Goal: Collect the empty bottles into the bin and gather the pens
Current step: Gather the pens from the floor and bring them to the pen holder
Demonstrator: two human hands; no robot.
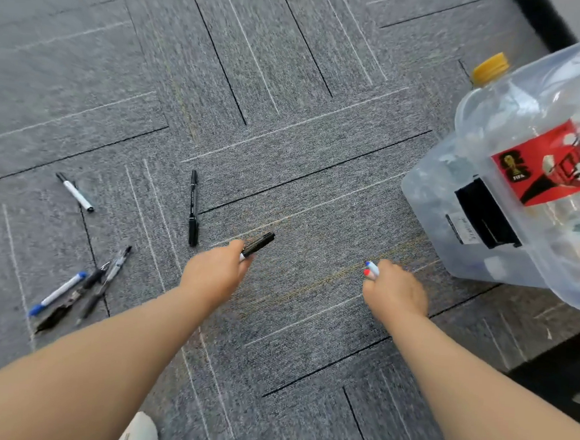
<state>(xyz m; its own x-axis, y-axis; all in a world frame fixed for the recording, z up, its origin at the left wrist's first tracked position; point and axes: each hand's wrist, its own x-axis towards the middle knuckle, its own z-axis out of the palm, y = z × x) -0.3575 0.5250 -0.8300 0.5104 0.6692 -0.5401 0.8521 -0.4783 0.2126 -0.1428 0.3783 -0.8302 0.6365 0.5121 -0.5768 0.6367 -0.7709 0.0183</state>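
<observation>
Pens — seven or so in view, on grey carpet (290, 99).

Held: one black marker (258, 244) in the left hand (214, 274), fingers closed round its near end so the rest juts far-right, clear of the floor. Two pens (371, 268), one blue-capped and one red-capped, in the right hand (397, 291), closed into a fist with only the cap ends showing — likely bunched that way to keep them together while more are picked up.

Loose: black marker (193, 208) lying just left of the left hand; white pen (75, 192) farther left; a near-left cluster of a blue-capped pen (57, 293) and dark pens (102, 285), overlapping.

Bin (468, 253) — clear plastic, at right, near the right hand. Bottle (527, 140), large, clear, yellow cap, red label, rests in it. Bottle step looks done as far as the view shows; other bottles cannot be ruled out.

Remaining, by judgement: the loose pens at left.
</observation>
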